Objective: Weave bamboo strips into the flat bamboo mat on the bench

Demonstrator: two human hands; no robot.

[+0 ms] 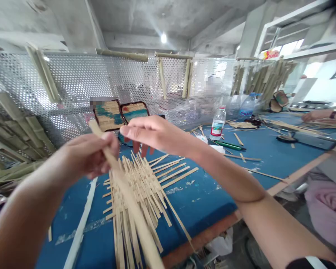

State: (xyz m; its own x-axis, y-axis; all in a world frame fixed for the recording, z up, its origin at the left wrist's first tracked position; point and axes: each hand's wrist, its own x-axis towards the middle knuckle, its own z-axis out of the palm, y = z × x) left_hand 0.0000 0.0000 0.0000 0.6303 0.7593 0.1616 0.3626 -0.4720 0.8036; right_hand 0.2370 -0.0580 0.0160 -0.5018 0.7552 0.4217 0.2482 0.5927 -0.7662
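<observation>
Strip of pale bamboo (126, 192) runs slantwise over woven mat (141, 177), from above the left hand (85, 155) down toward the near table side; whether it touches the mat, I cannot tell. The left hand is closed on this strip near its far end, with the thumb pressed along it. The right hand (154, 134) is open, its fingers loosely extended toward the left hand, above the far edge of the mat, and no object is visible in it. The mat lies on blue table (207, 186), its loose ends spreading outward. Farther to the right stand small bottle (217, 127) and, beyond it, large bottle (248, 106). Behind the hands, two painted panels (109, 116) lean near perforated screen (81, 71). At far right is another person's hand (315, 116).
</observation>
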